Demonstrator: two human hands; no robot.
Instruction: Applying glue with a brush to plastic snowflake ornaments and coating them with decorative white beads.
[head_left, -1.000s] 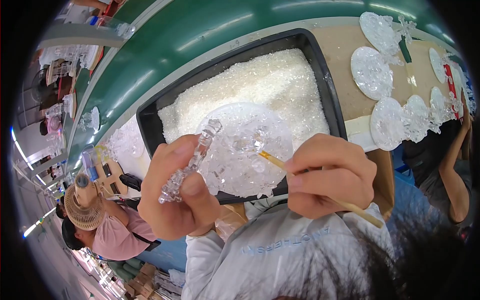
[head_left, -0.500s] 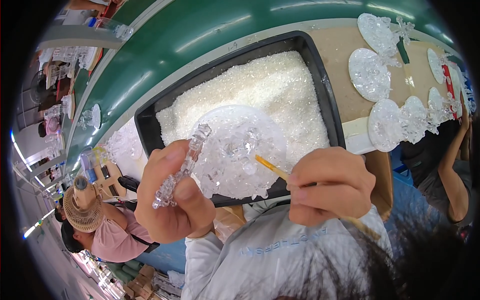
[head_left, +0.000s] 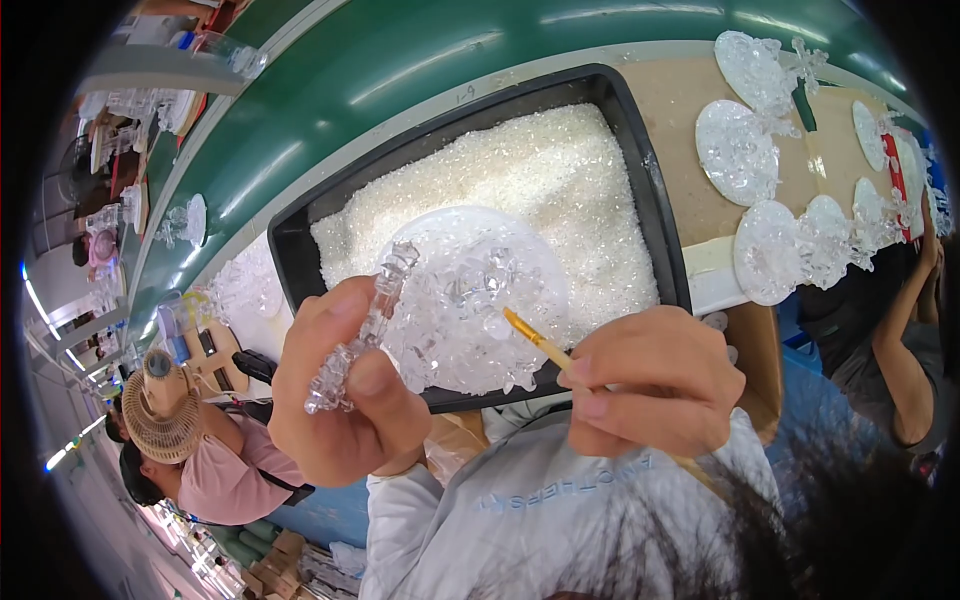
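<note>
My left hand [head_left: 345, 385] is closed around a clear, bumpy ornament piece [head_left: 392, 272] that slants up past the fingertips. My right hand [head_left: 655, 380] pinches a thin paintbrush [head_left: 525, 327] with a yellowish tip; its handle runs back beneath the palm. Between the hands is a round, whitish disc [head_left: 440, 222] bearing clear, crystal-like pieces [head_left: 465, 300]. The brush tip is close to those pieces; whether it touches cannot be made out. Beneath the disc lies a black tray [head_left: 655, 215] of sparkling white granules [head_left: 500, 160]. What supports the disc is hidden.
Several discs with clear ornaments [head_left: 738, 152] stand on a brown board [head_left: 665, 95] to the right. Behind the tray runs a green surface [head_left: 420, 75]. A beige fan [head_left: 162, 410] and a person in pink [head_left: 240, 470] are at left; another person's arm [head_left: 905, 340] is at right.
My right hand has shifted slightly down and left with the paintbrush, whose tip has moved a little left. My left hand keeps hold of the clear piece, nearly still.
</note>
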